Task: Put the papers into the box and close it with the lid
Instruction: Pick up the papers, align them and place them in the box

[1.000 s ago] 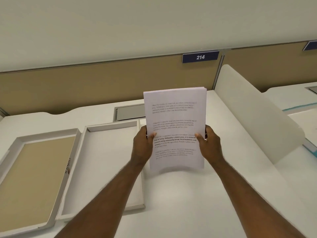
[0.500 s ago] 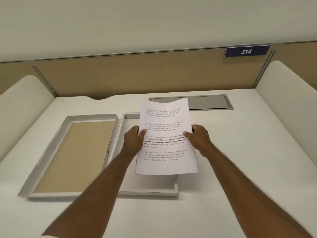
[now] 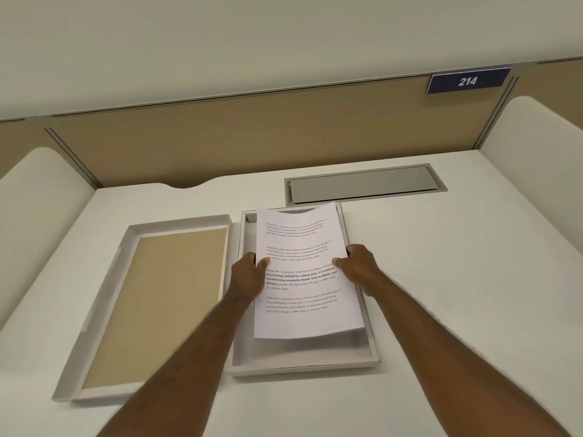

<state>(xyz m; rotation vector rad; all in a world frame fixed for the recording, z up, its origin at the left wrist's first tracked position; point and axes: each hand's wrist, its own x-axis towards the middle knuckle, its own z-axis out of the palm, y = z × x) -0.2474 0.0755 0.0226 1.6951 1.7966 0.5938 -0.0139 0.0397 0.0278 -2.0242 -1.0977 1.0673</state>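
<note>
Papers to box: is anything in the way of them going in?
Nothing visible. The papers, held by the left hand and right hand, hang over the open box; the lid lies beside it.

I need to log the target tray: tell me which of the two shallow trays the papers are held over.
The right-hand tray, white inside; both hands hold the papers above it. The left tray has a tan bottom and nothing over it.

The papers (image 3: 303, 272) have come down — now over the box (image 3: 362, 357).
</note>
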